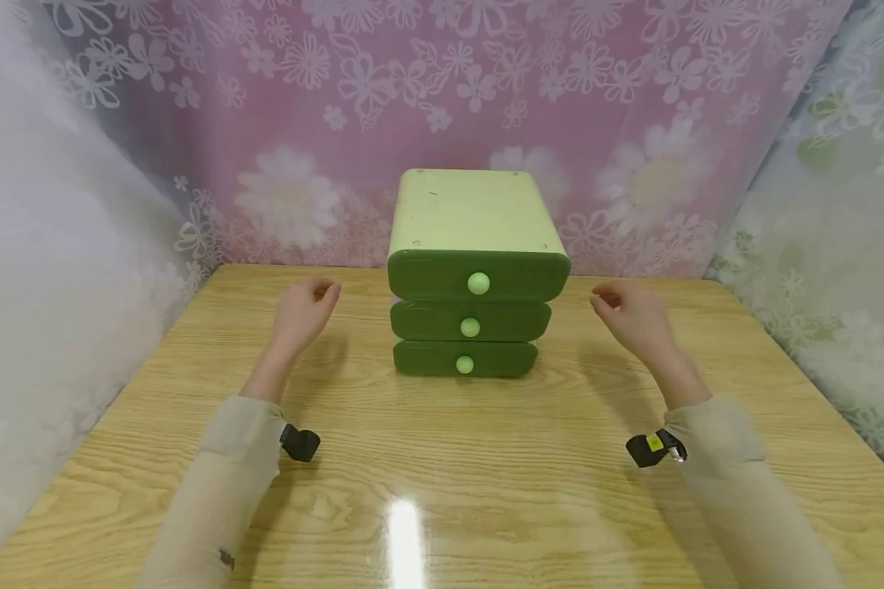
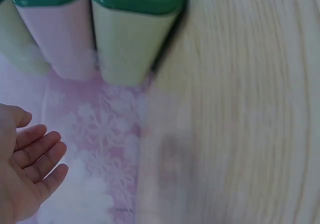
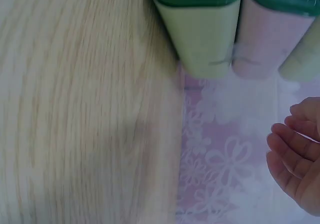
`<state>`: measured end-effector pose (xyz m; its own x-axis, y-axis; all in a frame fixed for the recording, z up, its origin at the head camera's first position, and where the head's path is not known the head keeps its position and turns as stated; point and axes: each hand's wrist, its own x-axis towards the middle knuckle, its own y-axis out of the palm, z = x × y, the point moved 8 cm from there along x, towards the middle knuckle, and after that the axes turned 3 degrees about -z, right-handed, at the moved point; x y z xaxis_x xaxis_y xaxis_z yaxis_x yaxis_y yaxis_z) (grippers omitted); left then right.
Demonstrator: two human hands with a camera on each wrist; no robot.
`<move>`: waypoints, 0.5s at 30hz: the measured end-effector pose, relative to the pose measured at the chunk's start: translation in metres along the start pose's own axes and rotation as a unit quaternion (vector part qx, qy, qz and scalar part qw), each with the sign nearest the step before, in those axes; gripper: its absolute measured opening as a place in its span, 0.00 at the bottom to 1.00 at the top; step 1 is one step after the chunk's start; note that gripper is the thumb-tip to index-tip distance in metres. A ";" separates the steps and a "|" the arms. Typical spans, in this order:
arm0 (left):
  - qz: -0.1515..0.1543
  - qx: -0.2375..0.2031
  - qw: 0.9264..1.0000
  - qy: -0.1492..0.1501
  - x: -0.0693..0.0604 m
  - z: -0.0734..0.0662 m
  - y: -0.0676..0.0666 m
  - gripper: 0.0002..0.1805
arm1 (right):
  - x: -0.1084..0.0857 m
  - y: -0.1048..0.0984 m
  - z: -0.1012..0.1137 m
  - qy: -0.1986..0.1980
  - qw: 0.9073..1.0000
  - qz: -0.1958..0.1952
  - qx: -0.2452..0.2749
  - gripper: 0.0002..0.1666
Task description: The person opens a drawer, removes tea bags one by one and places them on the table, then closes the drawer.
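Note:
A small drawer cabinet (image 1: 479, 209) stands at the back middle of the table, pale yellow-green on top. Its green drawer fronts, the top (image 1: 427, 276), middle (image 1: 427, 321) and bottom (image 1: 427, 358), each carry a round light-green knob (image 1: 479, 283). To its left hovers my left hand (image 1: 304, 313), fingers loosely curled and holding nothing. My right hand (image 1: 632, 317) is raised on the other side, likewise loosely curled around nothing. Both hands are apart from the cabinet. The left wrist view shows the left palm (image 2: 25, 169) beside the cabinet's side (image 2: 132, 46); the right fingers (image 3: 295, 149) show in the right wrist view.
The wooden table (image 1: 442, 442) reflects a bright light near its front. Behind it hangs a pink flowered curtain (image 1: 449, 90), with pale curtains at the left (image 1: 59, 245) and right (image 1: 840, 270). Each sleeve has a black wrist camera (image 1: 300, 442) on it.

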<state>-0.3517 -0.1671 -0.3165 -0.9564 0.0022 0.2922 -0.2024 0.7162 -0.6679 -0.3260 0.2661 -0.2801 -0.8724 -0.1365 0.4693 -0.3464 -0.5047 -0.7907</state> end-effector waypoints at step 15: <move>0.030 -0.264 0.964 0.029 -0.015 -0.062 0.015 0.25 | -0.011 -0.016 0.063 -0.063 0.991 -0.063 0.104 0.17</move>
<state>-0.3278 -0.1133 -0.2884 -0.9465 0.0821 0.3120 0.0026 0.9690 -0.2471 -0.2891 0.2218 -0.2475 -0.7722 -0.1603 0.6148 -0.3595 -0.6877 -0.6308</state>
